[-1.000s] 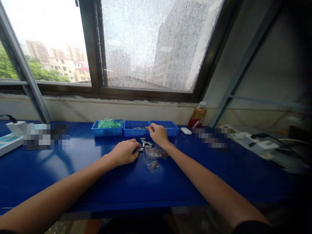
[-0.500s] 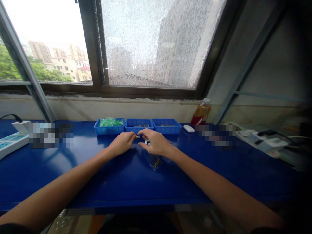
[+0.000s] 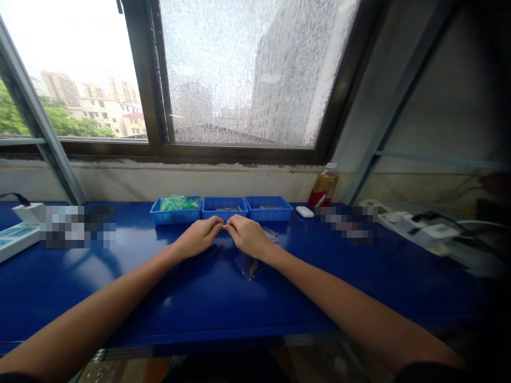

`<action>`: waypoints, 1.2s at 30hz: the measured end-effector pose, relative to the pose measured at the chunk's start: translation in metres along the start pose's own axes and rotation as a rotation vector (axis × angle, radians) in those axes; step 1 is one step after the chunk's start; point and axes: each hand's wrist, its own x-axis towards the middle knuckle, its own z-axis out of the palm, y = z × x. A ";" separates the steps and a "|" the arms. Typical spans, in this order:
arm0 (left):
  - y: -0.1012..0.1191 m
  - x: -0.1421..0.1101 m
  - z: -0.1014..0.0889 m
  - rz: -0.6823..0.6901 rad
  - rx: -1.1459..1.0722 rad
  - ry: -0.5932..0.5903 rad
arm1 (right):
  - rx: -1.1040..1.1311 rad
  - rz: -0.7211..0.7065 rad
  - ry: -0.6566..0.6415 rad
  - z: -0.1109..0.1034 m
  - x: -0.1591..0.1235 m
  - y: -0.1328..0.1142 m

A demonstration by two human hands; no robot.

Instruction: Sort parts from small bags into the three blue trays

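My left hand and my right hand meet fingertip to fingertip over the blue table. Both are closed in a pinch, and whatever lies between the fingers is too small and too covered to name. Just below my right wrist lies a small clear plastic bag with thin brass-coloured pieces inside. Another bit of clear plastic shows behind the right wrist. Beyond my hands stand three blue bins: the left bin holds green packets, while the middle bin and right bin hold small metallic parts.
A white rounded case and a drink bottle stand right of the bins. Power strips with plugs lie at the far left and far right. Metal shelf posts rise on both sides, before a window.
My right fingers have closed in to meet the left fingertips. The small silvery piece in the left fingers and the white-and-metal piece in the right hand are now hidden. The view has shifted slightly.
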 end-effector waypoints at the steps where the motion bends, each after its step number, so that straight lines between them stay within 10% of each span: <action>1: -0.001 0.000 0.001 0.005 0.000 0.011 | -0.002 0.023 0.001 0.002 0.001 0.001; 13: 0.006 0.001 -0.002 -0.001 0.035 0.068 | 0.179 0.002 0.057 0.004 0.000 0.004; 27: 0.003 0.001 0.008 -0.180 -0.413 -0.006 | 0.060 -0.184 0.023 -0.015 0.004 0.007; 36: 0.032 0.005 0.028 0.015 0.106 -0.121 | -0.166 0.154 0.242 -0.005 0.031 0.049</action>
